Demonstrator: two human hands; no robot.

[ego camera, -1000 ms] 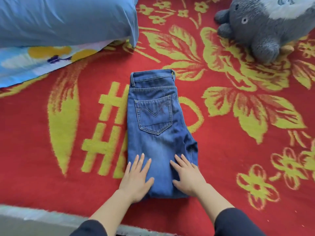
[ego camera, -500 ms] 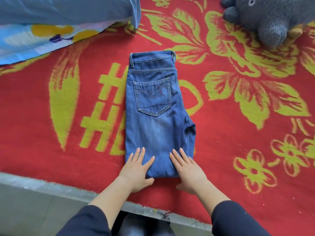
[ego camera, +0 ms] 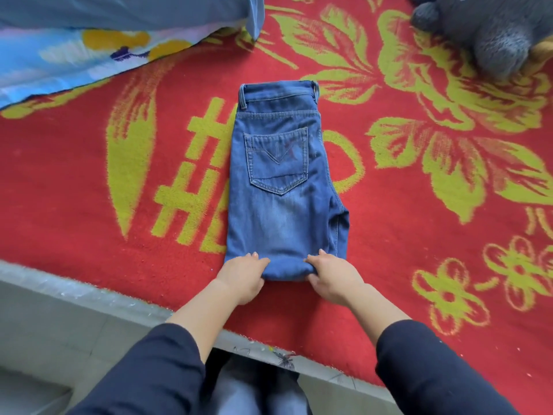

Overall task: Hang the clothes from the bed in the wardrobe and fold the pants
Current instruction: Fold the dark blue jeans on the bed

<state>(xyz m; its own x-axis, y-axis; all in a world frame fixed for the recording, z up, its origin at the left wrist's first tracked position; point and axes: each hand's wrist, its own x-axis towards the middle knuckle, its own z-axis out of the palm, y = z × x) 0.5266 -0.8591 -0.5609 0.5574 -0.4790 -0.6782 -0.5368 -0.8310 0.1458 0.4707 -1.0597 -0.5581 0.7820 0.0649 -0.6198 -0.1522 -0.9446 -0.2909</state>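
Observation:
Blue jeans (ego camera: pixel 284 190) lie folded into a narrow stack on the red and yellow blanket (ego camera: pixel 89 235), waistband away from me and back pocket facing up. My left hand (ego camera: pixel 242 277) grips the near left corner of the fold, fingers curled over the edge. My right hand (ego camera: pixel 332 277) grips the near right corner the same way, thumb tucked under the denim. The near edge of the jeans looks slightly raised between both hands.
A blue pillow (ego camera: pixel 119 10) on a patterned sheet (ego camera: pixel 59 64) lies at the far left. A grey plush toy (ego camera: pixel 490 28) sits at the far right. The bed's grey edge (ego camera: pixel 74 298) runs along the near side by my legs.
Both hands slid back from lying flat on the jeans to the near edge and curled round it. The view has drifted back toward the bed's edge.

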